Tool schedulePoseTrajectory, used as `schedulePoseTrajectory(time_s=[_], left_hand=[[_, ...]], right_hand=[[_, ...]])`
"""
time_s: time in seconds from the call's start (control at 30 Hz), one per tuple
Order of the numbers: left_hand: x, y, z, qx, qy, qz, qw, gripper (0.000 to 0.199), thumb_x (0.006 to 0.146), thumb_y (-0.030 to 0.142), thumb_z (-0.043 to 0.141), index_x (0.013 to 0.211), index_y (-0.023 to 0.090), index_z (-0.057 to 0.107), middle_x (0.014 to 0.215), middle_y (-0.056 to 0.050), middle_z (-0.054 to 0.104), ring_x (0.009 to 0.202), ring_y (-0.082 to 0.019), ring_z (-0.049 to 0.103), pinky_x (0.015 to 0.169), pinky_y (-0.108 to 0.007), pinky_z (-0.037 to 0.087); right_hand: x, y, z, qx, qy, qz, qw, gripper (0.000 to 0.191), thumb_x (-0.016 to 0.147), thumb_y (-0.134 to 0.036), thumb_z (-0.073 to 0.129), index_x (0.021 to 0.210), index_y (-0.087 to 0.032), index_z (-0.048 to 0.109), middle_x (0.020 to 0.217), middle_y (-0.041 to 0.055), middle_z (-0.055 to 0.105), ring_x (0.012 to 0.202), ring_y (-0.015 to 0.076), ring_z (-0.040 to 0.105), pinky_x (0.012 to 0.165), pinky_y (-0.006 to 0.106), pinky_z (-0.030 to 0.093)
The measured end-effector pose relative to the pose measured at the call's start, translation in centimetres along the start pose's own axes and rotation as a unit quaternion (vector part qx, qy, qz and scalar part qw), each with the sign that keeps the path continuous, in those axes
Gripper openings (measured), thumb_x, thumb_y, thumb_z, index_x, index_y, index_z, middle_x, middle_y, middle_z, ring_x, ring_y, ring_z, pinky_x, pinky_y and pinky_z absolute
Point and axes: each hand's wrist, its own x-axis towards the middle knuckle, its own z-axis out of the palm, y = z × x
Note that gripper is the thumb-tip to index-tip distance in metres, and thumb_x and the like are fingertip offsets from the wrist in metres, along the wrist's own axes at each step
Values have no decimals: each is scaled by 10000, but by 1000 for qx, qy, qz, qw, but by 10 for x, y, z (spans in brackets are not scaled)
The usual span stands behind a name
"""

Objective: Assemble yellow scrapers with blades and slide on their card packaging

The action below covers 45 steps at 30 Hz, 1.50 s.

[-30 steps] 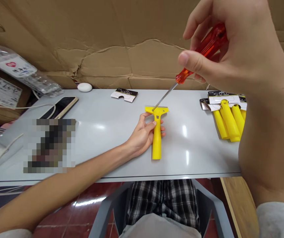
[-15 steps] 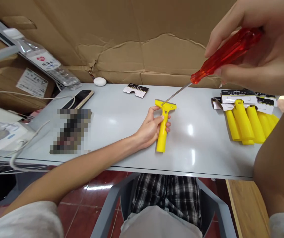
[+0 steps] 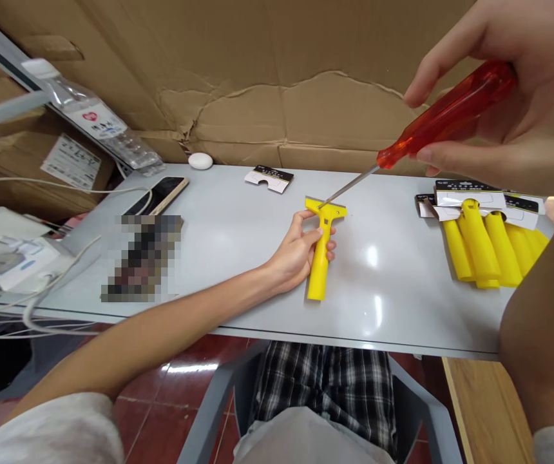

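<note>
My left hand (image 3: 299, 248) rests on the table and grips the neck of a yellow plastic window scraper (image 3: 319, 267), which lies flat with its wide head pointing away from me. My right hand (image 3: 494, 109) is raised above the table's right side, holding a screwdriver with a translucent red handle (image 3: 446, 116) between thumb and fingers. Its thin steel shaft (image 3: 352, 185) slants down, and the tip touches the left part of the scraper head.
Several yellow scrapers in card packaging (image 3: 480, 241) lie at the right of the grey table (image 3: 378, 309). A card insert (image 3: 270, 179), a white oval object (image 3: 200, 161), a phone (image 3: 158, 196) and a pixelated patch lie further left. Cables trail at the left, with cardboard behind.
The view has swung, shifting the table rightward in the picture. The screwdriver handle now lies flatter, with its tip still at the scraper head. My left hand keeps its grip.
</note>
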Motion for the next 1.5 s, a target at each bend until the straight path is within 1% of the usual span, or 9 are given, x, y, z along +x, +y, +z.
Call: schedulePoseTrajectory(time_s=[0.1, 0.23, 0.4, 0.57, 0.67, 0.8, 0.9, 1.23, 1.5], left_hand=[[1, -2, -1, -2, 1, 2, 1000, 434, 995, 104, 636, 1299, 311, 406, 1041, -28, 695, 701, -135, 674, 636, -258, 536], [2, -2, -2, -3, -2, 1, 1000, 459, 977, 110, 667, 1293, 316, 406, 1055, -25, 689, 706, -131, 669, 633, -252, 527], [2, -1, -2, -1, -3, 2, 1000, 444, 979, 103, 647, 1290, 309, 406, 1047, -33, 687, 705, -129, 665, 641, -248, 520], [1, -1, -2, -3, -10, 3, 1000, 470, 956, 111, 680, 1280, 313, 406, 1051, -28, 689, 712, -128, 662, 655, -249, 523], [1, 0, -2, -4, -8, 3, 1000, 456, 959, 112, 675, 1272, 311, 410, 1051, -31, 690, 715, -131, 664, 653, -247, 518], [0, 0, -2, -8, -11, 2, 1000, 490, 936, 122, 715, 1271, 313, 414, 1062, -32, 687, 721, -134, 666, 662, -255, 518], [0, 0, -2, -10, -12, 2, 1000, 503, 930, 121, 724, 1274, 313, 412, 1069, -33, 683, 718, -132, 661, 669, -261, 519], [1, 0, -1, -5, -2, -3, 1000, 449, 973, 88, 641, 1283, 315, 408, 1042, -23, 671, 712, -127, 652, 648, -244, 513], [-1, 4, 2, -11, 19, -12, 1000, 405, 988, 62, 583, 1269, 299, 414, 1031, -46, 682, 685, -126, 640, 629, -239, 505]], right_hand=[[-1, 0, -3, -115, -62, -42, 991, 476, 824, -174, 952, 1232, -275, 730, 1118, -92, 770, 966, 49, 770, 706, 31, 573], [2, -4, -2, -115, -81, -45, 989, 312, 884, -234, 917, 1136, -272, 738, 1060, -108, 794, 926, 55, 782, 729, 70, 592], [1, -5, -5, -169, -56, -21, 984, 311, 868, -257, 921, 1134, -297, 766, 1020, -114, 782, 932, 49, 775, 684, 74, 552], [3, 5, -2, -218, 1, 11, 976, 257, 893, -427, 893, 1070, -277, 783, 861, -84, 766, 807, 78, 759, 619, 139, 529], [4, 10, 0, -230, 10, 2, 973, 272, 856, -363, 912, 1059, -263, 761, 853, -67, 746, 779, 85, 716, 563, 153, 460], [1, 9, -4, -188, -25, -16, 982, 482, 831, -323, 908, 1270, -319, 707, 1071, -76, 750, 882, 65, 709, 646, 118, 516], [0, 2, -3, -164, -36, -22, 986, 504, 858, -238, 868, 1322, -316, 687, 1153, -71, 732, 943, 40, 706, 704, 67, 526], [5, 2, 1, -216, -23, -5, 976, 339, 934, -397, 826, 1236, -279, 727, 944, -80, 706, 843, 20, 667, 622, 97, 445], [11, -16, 22, -157, 2, 7, 988, 374, 795, -80, 751, 1144, -203, 699, 913, -58, 655, 791, 57, 639, 595, 141, 456]])
